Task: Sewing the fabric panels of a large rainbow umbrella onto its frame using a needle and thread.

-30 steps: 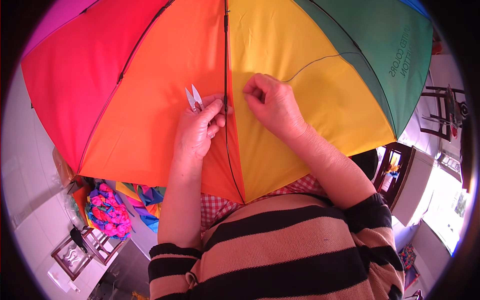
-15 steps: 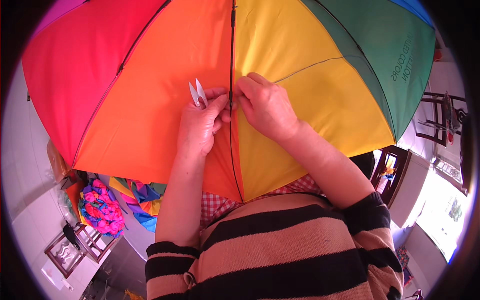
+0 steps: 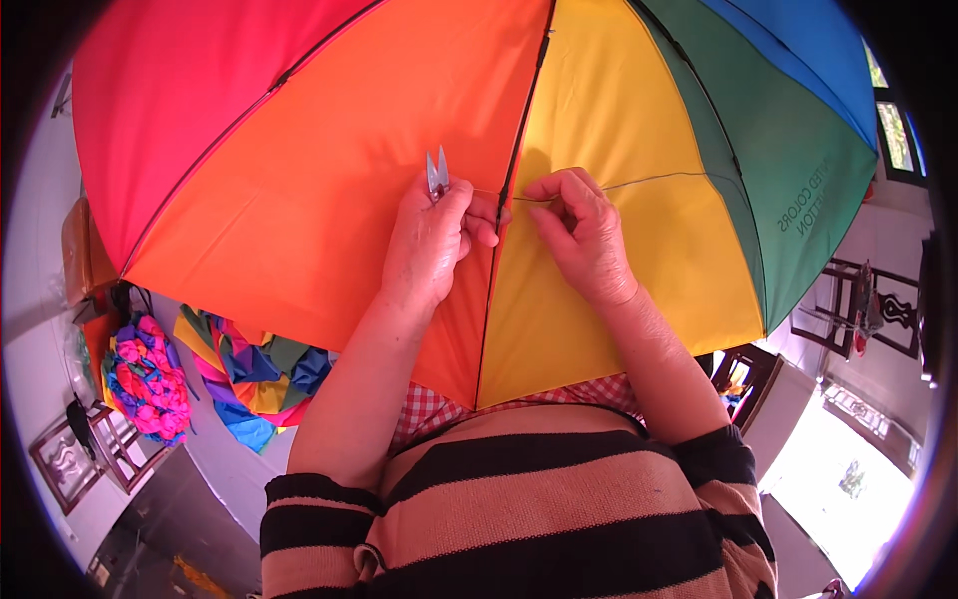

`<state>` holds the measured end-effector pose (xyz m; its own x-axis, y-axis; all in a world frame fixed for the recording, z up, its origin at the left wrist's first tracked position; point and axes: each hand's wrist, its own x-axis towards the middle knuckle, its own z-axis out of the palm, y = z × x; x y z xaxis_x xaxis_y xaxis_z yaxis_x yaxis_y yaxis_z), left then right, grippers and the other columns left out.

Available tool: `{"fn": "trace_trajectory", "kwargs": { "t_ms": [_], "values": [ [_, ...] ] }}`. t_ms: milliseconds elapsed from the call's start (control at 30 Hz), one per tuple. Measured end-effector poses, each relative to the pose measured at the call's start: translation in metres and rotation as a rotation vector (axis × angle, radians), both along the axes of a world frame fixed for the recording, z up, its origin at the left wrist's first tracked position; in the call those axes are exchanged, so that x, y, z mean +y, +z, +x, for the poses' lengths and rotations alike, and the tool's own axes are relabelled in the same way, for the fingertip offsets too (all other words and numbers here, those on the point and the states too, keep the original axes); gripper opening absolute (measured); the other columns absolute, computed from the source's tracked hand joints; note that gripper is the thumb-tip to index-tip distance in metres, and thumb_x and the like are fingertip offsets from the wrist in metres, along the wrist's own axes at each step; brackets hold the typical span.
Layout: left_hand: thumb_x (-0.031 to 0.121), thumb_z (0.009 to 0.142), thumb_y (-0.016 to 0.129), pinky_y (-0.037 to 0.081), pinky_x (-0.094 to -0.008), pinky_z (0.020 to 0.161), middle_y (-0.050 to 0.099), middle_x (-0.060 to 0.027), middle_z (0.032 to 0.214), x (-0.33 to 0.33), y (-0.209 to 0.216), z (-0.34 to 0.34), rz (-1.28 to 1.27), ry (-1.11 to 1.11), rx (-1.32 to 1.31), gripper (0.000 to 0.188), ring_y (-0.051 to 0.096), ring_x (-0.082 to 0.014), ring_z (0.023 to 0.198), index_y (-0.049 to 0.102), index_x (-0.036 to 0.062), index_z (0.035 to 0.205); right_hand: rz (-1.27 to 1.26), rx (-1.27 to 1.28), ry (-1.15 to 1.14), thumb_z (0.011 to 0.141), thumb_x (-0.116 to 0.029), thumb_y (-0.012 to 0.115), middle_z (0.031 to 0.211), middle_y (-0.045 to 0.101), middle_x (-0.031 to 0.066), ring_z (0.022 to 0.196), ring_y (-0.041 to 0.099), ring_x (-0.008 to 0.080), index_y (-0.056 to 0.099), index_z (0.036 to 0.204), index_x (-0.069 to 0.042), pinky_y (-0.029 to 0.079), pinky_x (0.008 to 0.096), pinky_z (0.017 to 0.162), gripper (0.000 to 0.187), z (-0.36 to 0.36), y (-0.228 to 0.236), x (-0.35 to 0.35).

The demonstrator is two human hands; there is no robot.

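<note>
A rainbow umbrella canopy [image 3: 319, 170] is spread open in front of me, its inner side with black ribs facing me. Thread snips [image 3: 437, 174] are tucked in my left hand [image 3: 427, 240], blades pointing up and slightly apart. The fingertips of that hand touch the black rib [image 3: 495, 250] on the seam between the orange and yellow panels. Just right of the rib, my right hand [image 3: 589, 235] pinches a dark thread [image 3: 649, 181]. The thread runs across the yellow panel to the green one, and a short stretch crosses to the rib.
A bundle of pink and multicoloured fabric [image 3: 150, 379] and more rainbow cloth [image 3: 259, 384] lie at the lower left. Wooden chairs [image 3: 70, 454] stand there too, another chair [image 3: 843, 309] at the right. A bright opening [image 3: 838, 489] shows at the lower right.
The canopy has turned and shifted, its central rib now slanting to the right. Both hands have moved right, and my right hand has drawn away from the rib with the thread.
</note>
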<state>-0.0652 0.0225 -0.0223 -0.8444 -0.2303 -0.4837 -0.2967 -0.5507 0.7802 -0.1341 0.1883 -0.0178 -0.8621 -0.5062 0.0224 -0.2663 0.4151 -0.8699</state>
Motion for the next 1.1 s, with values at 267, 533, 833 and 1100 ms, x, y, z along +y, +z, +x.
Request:
{"fn": "trace_trajectory", "kwargs": {
  "t_ms": [267,533,833,1100],
  "values": [
    [0.020,0.094,0.050,0.034,-0.0203,0.044,0.067,-0.0162,0.079,0.001,0.006,-0.001,-0.002,-0.022,-0.001,0.019,0.060,-0.0119,0.055,0.050,0.0010,0.092,0.000,-0.015,0.003,0.083,0.004,0.061,0.086,0.051,0.0002,0.066,0.050,0.0055,0.060,0.093,-0.001,0.042,0.0210,0.060,0.012,0.000,-0.002,0.001],
    [0.018,0.093,0.051,0.033,-0.0198,0.043,0.068,-0.0163,0.079,0.000,0.008,0.001,0.041,-0.025,-0.010,0.017,0.061,-0.0123,0.056,0.051,0.0008,0.091,-0.002,-0.064,0.003,0.085,0.004,0.060,0.087,0.052,0.0002,0.068,0.053,0.0057,0.060,0.093,-0.001,0.045,0.0209,0.062,0.009,0.000,-0.005,0.002],
    [0.012,0.088,0.061,0.041,-0.0218,0.051,0.067,-0.0125,0.077,0.001,0.004,0.000,0.014,-0.032,0.008,0.013,0.061,-0.0123,0.058,0.058,-0.0003,0.089,-0.026,-0.032,-0.008,0.080,0.005,0.063,0.085,0.057,0.0068,0.068,0.059,0.0122,0.062,0.090,-0.001,0.049,0.0260,0.060,0.012,0.003,0.003,-0.004],
    [0.012,0.085,0.069,0.040,-0.0185,0.050,0.068,-0.0078,0.080,0.003,-0.006,0.000,-0.087,-0.066,0.004,0.024,0.057,-0.0083,0.060,0.058,0.0028,0.104,0.020,0.123,0.015,0.081,0.004,0.059,0.096,0.061,0.0088,0.088,0.062,0.0200,0.061,0.096,-0.001,0.052,0.0339,0.073,0.016,-0.034,0.024,0.018]
  ]
}}
